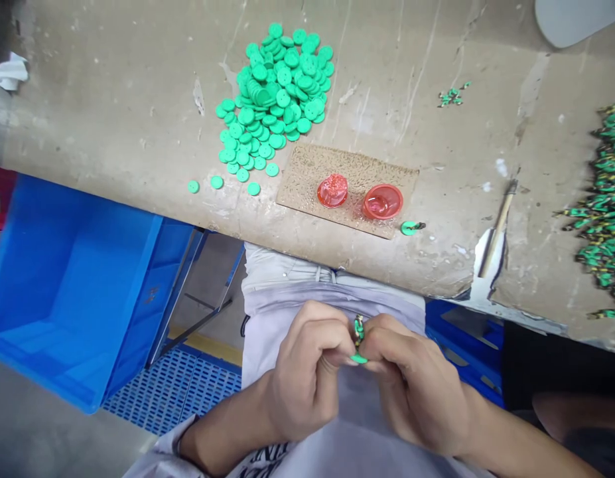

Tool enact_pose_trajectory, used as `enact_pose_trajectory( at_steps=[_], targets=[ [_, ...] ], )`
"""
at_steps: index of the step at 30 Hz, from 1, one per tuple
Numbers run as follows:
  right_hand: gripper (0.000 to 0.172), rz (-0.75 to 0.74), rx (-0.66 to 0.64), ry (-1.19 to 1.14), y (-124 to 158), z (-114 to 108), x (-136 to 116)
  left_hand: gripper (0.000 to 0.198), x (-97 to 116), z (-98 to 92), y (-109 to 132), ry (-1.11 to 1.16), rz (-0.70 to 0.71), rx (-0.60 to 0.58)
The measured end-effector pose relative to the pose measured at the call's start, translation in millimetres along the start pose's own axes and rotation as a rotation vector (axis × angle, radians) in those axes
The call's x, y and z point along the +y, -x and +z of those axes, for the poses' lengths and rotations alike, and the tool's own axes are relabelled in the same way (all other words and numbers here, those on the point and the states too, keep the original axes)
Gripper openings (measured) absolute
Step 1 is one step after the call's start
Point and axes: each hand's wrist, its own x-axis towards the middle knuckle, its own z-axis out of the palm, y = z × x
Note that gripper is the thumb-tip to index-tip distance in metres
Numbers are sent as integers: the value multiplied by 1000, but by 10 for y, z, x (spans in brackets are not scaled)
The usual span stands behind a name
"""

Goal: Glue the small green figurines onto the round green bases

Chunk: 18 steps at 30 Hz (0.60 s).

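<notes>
Close to my body, my left hand [314,365] and my right hand [414,378] meet, both with fingers closed in a pinch. Between the fingertips stands a small green and yellow figurine [358,330] on a round green base [358,358]; both hands touch it. Above them on the table, two small red cups, one filled and lumpy [333,190] and one with shiny liquid [383,202], sit on a brown board [307,166]. Another green base [409,228] with a dark piece on it lies by the board's right edge.
A heap of green discs [282,96] covers the table's upper middle. At right lie a thin brush [499,226] and a pile of figurines [608,212]; a few small pieces [451,97] rest farther back. A blue crate [73,285] stands at lower left, below the table edge.
</notes>
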Motion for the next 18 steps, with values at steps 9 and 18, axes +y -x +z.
enact_pose_trajectory(
  at_steps=[9, 18],
  targets=[
    [17, -97, 18, 39, -81, -117, 25, 21, -38, -71, -125, -25, 153, 108],
    [23, -123, -14, 59, -50, -170, 78, 32, 20, -127, -151, -104, 122, 48]
  ],
)
